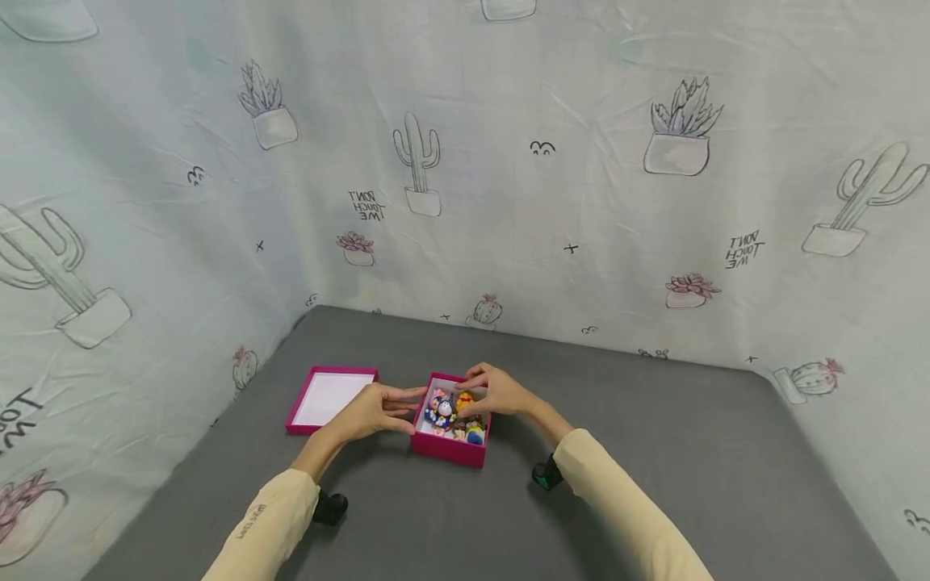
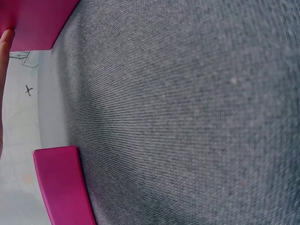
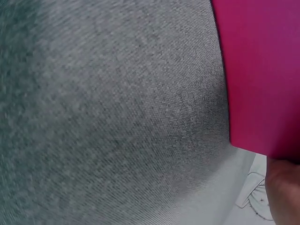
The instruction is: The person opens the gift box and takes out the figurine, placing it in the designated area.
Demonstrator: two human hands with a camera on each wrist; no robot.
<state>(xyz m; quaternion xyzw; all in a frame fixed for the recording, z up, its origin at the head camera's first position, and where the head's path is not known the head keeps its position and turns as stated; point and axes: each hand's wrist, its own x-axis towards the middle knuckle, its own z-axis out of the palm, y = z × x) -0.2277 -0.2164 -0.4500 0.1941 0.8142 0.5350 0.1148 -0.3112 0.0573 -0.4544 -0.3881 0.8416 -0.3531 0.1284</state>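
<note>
A pink box point(image 1: 448, 450) with a white inside stands on the grey table, holding several small colourful figurines point(image 1: 441, 408). My left hand point(image 1: 374, 410) is at the box's left side, its fingers extended and the thumb near the front left corner. In the left wrist view, a fingertip point(image 2: 8, 35) meets the box's pink wall. My right hand point(image 1: 497, 391) reaches over the box's right side, thumb and fingers spread around a yellow figurine point(image 1: 465, 401). Whether they pinch it, I cannot tell. The right wrist view shows part of a finger point(image 3: 283, 187) by the box's corner.
Left of the box lies a shallow pink lid point(image 1: 333, 397), white inside face up, close to my left hand. A grey cloth point(image 1: 697, 476) covers the table. Behind it hangs a pale curtain point(image 1: 494, 161) printed with cacti. Each wrist carries a small black camera point(image 1: 330, 508).
</note>
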